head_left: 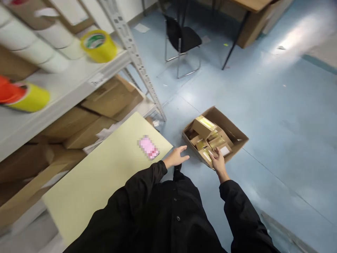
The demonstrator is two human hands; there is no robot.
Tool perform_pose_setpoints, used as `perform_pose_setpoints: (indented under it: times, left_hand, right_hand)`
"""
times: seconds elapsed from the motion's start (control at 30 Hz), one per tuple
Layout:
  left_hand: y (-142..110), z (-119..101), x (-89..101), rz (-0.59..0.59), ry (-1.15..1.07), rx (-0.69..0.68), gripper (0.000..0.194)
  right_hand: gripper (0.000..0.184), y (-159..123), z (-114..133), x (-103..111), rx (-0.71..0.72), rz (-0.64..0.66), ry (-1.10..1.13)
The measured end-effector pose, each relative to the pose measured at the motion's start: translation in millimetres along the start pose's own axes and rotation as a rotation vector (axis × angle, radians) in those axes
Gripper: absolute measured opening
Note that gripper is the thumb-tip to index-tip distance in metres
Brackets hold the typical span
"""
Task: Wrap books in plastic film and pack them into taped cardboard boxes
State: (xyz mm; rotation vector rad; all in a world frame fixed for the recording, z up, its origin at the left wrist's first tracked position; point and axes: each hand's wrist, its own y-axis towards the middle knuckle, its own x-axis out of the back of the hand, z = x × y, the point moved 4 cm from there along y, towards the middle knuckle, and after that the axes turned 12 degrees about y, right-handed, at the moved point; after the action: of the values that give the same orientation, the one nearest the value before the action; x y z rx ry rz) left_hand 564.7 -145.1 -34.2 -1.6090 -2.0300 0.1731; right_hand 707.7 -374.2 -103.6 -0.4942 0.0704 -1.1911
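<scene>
An open cardboard box (pixel 237 135) sits on the blue floor, holding several small brown parcels (pixel 204 127) sealed with clear tape. My right hand (pixel 218 162) reaches into its near side, fingers resting on one small parcel (pixel 210 151); whether they grip it I cannot tell. My left hand (pixel 177 156) hovers open, fingers spread, just past the corner of a pale yellow table (pixel 100 179), between the table and the box. It holds nothing. Both arms wear black sleeves.
A pink blurred item (pixel 149 147) lies on the table. To the left a white metal shelf (pixel 79 80) carries yellow tape rolls (pixel 98 45), white rolls and cardboard boxes (pixel 110 98). A black chair (pixel 183 38) and a wooden desk (pixel 252 5) stand farther back.
</scene>
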Motion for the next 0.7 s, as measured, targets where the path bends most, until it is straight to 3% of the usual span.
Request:
perform_pose_setpoints:
  times: [0.17,0.37,0.53,0.7]
  left_hand:
    - [-80,35,35.8,-0.181,-0.118,0.138,0.053]
    - [-189,85,72.8,-0.499,-0.162,0.315,0.052]
    - [-286,114,89.8,-0.677,-0.164,0.408,0.052]
    - [-379,150,91.5,-0.827,-0.197,0.466,0.053]
  right_hand:
    - [0.081,6,22,-64,0.047,0.205,-0.043]
    - [0.059,-22,58,-153,0.146,0.53,-0.048]
    - [0.048,-75,75,-232,0.232,0.791,-0.178]
    - [0.04,-161,73,-299,0.318,1.015,-0.376]
